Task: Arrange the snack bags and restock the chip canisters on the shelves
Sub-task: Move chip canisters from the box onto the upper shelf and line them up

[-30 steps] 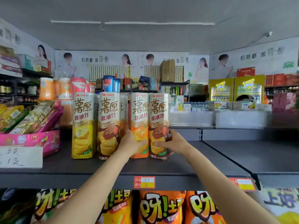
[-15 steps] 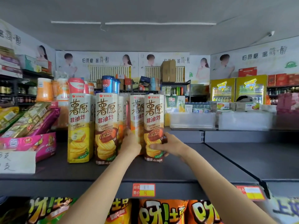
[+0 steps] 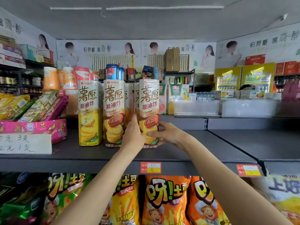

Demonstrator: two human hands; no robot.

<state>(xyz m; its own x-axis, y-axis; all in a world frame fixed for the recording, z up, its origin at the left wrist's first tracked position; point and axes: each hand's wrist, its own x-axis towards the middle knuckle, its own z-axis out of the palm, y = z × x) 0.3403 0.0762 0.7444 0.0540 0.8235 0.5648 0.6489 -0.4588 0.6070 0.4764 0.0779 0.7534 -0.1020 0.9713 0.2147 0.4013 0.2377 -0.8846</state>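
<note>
Chip cans stood on the dark gray shelf (image 3: pixel 219 143), three tall ones in the front row and more hidden behind. The right hand (image 3: pixel 168 135) gripped the brown can (image 3: pixel 149 111) on the right. The left hand (image 3: pixel 132 137) lay flat between that can and the middle can (image 3: pixel 114 111). Four shiny orange and yellow snack bags (image 3: pixel 164 200) hung below, in a small shop.

chip canisters (image 3: pixel 113 111) on shelf (image 3: pixel 211 146), snack bags (image 3: pixel 162 200) below
</note>
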